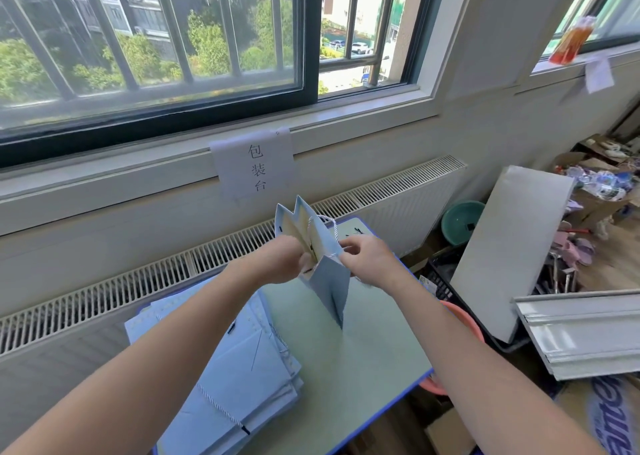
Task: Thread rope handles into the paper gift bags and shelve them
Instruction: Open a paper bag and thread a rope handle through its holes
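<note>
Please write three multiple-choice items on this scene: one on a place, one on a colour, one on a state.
1. Where does the stack of flat bags lie?
A. left part of the table
B. on the windowsill
C. on the floor

2. What colour is the held bag?
A. red
B. light blue
C. black

3. What is the state of the held bag?
A. folded flat
B. torn in half
C. open at the top, held by the left hand and right hand

Answers: 1 A, the stack rests on the tabletop's left; 2 B, its sides are pale blue; 3 C, its mouth gapes between both hands.

Both hands, left hand (277,260) and right hand (367,257), hold a blue paper bag (329,274) above the table (374,347).
</note>
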Tool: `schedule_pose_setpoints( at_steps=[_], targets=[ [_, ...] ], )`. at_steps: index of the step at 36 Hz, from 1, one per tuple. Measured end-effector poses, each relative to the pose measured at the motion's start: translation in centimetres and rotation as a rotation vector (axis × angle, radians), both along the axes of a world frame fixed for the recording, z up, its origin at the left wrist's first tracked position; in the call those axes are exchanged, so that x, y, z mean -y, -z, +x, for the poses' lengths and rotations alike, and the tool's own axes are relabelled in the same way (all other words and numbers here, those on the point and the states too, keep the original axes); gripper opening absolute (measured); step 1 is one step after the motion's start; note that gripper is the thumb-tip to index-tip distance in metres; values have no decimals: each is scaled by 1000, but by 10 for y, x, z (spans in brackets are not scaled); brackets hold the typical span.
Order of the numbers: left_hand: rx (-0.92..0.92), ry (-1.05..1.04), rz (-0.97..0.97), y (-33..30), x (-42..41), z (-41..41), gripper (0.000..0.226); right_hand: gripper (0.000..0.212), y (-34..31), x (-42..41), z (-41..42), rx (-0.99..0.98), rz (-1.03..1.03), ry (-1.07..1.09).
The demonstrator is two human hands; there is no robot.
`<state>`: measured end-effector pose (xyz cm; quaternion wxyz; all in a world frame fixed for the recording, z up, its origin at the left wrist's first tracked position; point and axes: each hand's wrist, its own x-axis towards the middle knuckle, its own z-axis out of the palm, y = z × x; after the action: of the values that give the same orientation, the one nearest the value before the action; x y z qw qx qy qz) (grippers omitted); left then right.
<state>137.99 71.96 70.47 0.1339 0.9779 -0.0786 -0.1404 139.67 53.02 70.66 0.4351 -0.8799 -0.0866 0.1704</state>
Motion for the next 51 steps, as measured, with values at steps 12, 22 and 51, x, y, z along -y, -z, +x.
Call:
schedule_pose_setpoints(
  at_steps=[12,22,51],
  targets=[
    [341,243,131,-20,-11,12,20,35,-37,12,34,67,-100,-28],
    [287,-62,-52,-22,10,17,16,12,0,-12,1,724,-407,87],
    [-4,-521,-593,-6,-18,-6,13,27,45,13,16,-359,718,561]
  ],
)
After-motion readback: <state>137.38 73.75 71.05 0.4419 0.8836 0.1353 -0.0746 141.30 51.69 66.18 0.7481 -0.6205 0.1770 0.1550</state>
